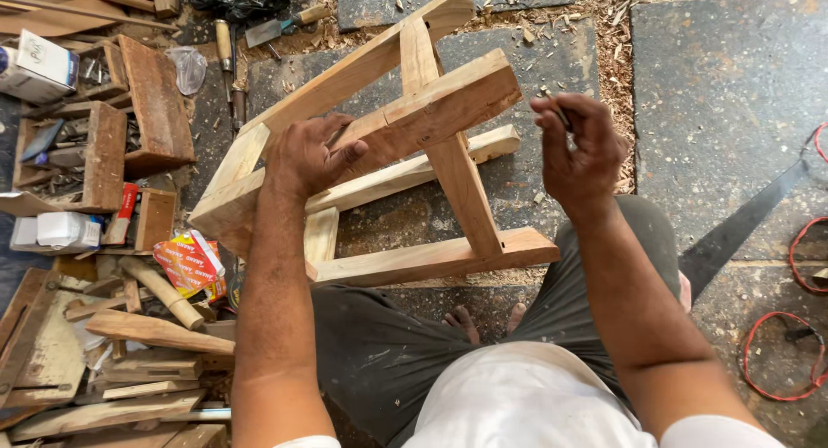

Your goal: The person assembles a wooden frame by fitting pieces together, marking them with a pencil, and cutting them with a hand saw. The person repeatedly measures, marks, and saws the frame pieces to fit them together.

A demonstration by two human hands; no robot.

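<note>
Gripping the wooden frame [379,146] at mid-picture, his left hand [306,155] closed over a rail, while the right hand [580,146], right of centre, pinched small nails [556,112]. I judged steadying the frame firmly mattered most.

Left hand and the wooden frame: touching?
Touching. The head view shows the left hand lying on the wooden frame, its fingers curled over a rail with no gap visible.

left hand [306,159] grips wooden frame [431,112] | right hand [580,150] pinches nail [556,112]
</note>
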